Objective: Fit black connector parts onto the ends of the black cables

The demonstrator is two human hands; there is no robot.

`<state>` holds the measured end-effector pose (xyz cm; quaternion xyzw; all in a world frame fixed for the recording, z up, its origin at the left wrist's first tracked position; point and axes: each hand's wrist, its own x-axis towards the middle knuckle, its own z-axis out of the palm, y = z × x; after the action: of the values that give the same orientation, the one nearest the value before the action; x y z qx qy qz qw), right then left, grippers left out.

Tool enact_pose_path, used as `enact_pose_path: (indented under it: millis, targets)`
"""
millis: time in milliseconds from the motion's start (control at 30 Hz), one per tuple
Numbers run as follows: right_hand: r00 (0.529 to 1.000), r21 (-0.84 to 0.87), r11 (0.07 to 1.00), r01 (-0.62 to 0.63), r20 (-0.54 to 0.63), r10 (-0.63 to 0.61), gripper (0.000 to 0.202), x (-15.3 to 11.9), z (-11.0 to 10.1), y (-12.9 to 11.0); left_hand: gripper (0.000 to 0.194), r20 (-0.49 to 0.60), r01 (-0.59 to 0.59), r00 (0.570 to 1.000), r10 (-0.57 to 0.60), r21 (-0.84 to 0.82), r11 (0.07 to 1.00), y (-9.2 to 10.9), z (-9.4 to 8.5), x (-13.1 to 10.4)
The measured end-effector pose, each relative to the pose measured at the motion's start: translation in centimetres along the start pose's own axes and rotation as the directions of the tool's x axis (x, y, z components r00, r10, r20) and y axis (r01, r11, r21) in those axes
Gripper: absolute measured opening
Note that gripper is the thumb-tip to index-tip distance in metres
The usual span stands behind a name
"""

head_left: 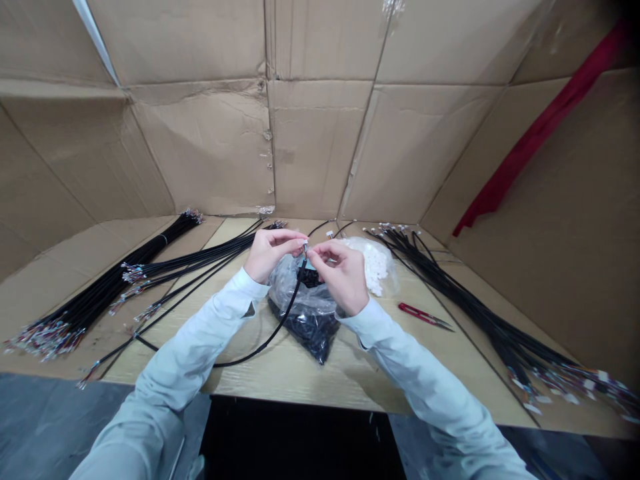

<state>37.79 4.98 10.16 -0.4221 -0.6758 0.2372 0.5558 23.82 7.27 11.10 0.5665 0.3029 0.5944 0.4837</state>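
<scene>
My left hand [271, 253] pinches a small white connector [305, 244] at the end of a black cable [291, 305]. Close beside it, my right hand [344, 272] has thumb and forefinger pressed together at the thin wires just below the connector. From there the cable curves down and left, toward my left sleeve. Under both hands lies an open clear plastic bag [306, 323] of small black parts. A second clear bag [377, 267] with white pieces sits behind my right hand.
Black cable bundles [150, 257] with coloured wire ends lie at the left, and more cables [465, 300] stretch along the right. Red snips [425, 316] rest right of the bags. Cardboard walls [320, 147] stand behind and beside the table [300, 387].
</scene>
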Motion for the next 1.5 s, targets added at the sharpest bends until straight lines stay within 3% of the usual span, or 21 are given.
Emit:
enact_pose_path:
  millis: [267,567,733,967,1067,1200,1333,1500]
  targets:
    - [0.998,-0.017,0.999,0.051,-0.030,-0.051,0.015,-0.2,0.2,0.1,0.016,0.023,-0.077,0.997,0.074,0.190,0.979,0.5,-0.1,-0.2]
    - [0.995,-0.017,0.996,0.084,-0.046,-0.085,0.016,-0.2,0.3,0.5,0.017,0.001,-0.092,0.996,0.095,0.232,0.968,0.8,0.4,-0.7]
    - [0.998,0.003,0.999,0.048,-0.036,-0.048,0.018,0.0,0.2,0.3,0.019,-0.013,-0.008,1.000,0.010,0.152,0.988,0.6,0.4,-0.5]
    - [0.991,0.124,0.984,-0.130,0.017,0.129,0.023,0.5,-0.2,-0.7,0.030,0.003,0.148,0.989,-0.149,-0.110,0.983,0.7,0.6,-0.5]
    - [0.992,0.128,0.985,-0.117,-0.023,0.121,0.022,0.6,-0.4,-0.7,0.039,0.025,0.165,0.986,-0.163,-0.111,0.980,0.7,0.9,-0.7]
    - [0.993,0.135,0.987,-0.093,-0.055,0.101,0.021,0.7,-0.7,-0.5,0.035,0.011,0.132,0.991,-0.131,-0.073,0.989,0.1,1.3,-0.9]
    - [0.995,0.129,0.987,-0.096,-0.021,0.099,0.024,1.1,-1.1,-0.4,0.028,0.043,0.182,0.983,-0.178,-0.129,0.975,-0.2,1.6,-1.1]
    - [0.986,0.174,0.971,-0.164,0.073,0.153,0.042,1.9,-2.2,-0.4,0.031,0.056,0.217,0.976,-0.212,-0.104,0.971,-0.3,1.9,-1.3]
